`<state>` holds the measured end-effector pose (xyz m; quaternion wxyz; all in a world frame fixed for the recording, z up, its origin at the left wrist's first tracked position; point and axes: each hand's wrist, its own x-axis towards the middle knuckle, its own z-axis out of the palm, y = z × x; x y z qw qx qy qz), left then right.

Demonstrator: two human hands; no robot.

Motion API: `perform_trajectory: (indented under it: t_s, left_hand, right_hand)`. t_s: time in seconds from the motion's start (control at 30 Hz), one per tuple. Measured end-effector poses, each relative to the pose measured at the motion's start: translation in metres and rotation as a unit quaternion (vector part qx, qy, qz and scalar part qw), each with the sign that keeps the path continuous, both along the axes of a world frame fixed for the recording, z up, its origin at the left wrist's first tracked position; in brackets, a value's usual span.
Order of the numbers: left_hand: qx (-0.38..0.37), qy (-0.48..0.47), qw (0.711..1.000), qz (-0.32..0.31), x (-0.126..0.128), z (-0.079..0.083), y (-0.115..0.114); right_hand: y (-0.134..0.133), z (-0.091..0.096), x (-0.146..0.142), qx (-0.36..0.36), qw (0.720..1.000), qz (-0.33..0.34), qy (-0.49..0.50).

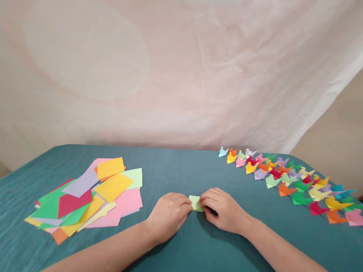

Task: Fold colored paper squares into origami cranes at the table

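Note:
A small light green piece of paper [196,203] lies on the teal tablecloth between my two hands; it looks folded into a small rectangle. My left hand [170,212] is closed at its left edge, with the fingers pressed together on it. On the opposite edge, my right hand [223,209] pinches the paper between thumb and fingertips. The fingertips cover both ends, so only the middle of the paper shows.
Left of my hands spreads a loose pile of coloured paper sheets [112,187]. At the right stand rows of small folded paper birds [286,190] in many colours. A teal cloth [164,267] covers the table, and a pale sheet [184,65] hangs behind it.

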<state>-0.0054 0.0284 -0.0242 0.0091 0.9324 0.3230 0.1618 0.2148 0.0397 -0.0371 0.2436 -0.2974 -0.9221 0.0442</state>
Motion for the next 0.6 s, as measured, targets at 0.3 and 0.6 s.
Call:
perform_trajectory:
  t_s: [0.3, 0.6]
  left_hand:
    - [0.017, 0.134, 0.991, -0.022, 0.001, 0.014, -0.01]
    - [-0.014, 0.11, 0.991, -0.074, -0.017, 0.015, -0.006]
  right_hand:
    - [0.004, -0.001, -0.001, -0.138, 0.985, -0.016, 0.105]
    - [0.005, -0.002, -0.007, -0.191, 0.971, -0.052, 0.137]
